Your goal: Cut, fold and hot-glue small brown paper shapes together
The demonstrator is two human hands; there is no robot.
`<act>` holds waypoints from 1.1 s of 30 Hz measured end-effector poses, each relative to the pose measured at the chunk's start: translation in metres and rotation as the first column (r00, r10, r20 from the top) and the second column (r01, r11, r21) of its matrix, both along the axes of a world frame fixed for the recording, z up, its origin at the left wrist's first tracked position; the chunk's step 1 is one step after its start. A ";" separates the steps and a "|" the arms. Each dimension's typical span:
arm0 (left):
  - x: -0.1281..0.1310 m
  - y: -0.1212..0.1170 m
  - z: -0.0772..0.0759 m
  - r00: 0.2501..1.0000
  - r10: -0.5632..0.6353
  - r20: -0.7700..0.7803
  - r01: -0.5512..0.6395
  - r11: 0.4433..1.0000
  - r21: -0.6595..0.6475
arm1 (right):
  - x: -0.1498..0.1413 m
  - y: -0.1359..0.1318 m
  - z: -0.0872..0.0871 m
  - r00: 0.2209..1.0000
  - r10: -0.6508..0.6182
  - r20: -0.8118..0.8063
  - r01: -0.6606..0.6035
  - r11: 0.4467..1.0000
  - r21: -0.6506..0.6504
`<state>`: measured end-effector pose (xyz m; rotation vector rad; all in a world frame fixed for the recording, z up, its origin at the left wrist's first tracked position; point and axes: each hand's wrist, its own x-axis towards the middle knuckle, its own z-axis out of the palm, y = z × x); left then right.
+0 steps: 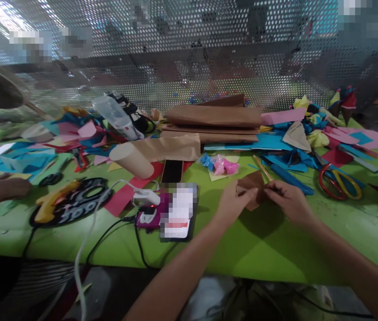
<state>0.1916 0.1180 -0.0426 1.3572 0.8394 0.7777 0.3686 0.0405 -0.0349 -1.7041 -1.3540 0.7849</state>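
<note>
A small piece of folded brown paper (251,180) is held between my two hands, above the green table. My left hand (234,203) pinches its left side, thumb on the front. At its right edge, the closed fingers of my right hand (285,198) grip the paper. Just behind the paper lies a thin yellowish stick, perhaps a pencil (259,164), its lower end hidden by my right hand. A small plastic bag with blue and pink bits (220,165) rests beyond my left hand.
Red-and-yellow-handled scissors (339,183) and a blue cutter-like tool (291,179) lie right. A phone (178,211), a power strip (148,218) and a white cable (91,223) are left. Brown paper rolls (213,117) stand behind. Another person's hand (11,187) is far left.
</note>
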 end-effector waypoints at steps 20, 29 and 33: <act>-0.004 0.003 0.001 0.990 0.025 -0.136 -0.009 0.993 0.118 | 0.002 0.000 0.001 0.988 0.089 -0.128 -0.100 0.991 -0.085; -0.003 0.001 -0.004 0.983 0.038 -0.177 -0.010 0.988 0.157 | 0.002 0.001 0.000 0.995 0.101 0.016 -0.099 0.991 -0.086; -0.004 0.002 -0.004 0.984 0.035 -0.177 -0.005 0.986 0.164 | 0.003 0.001 0.000 0.994 0.106 -0.020 -0.108 0.989 -0.099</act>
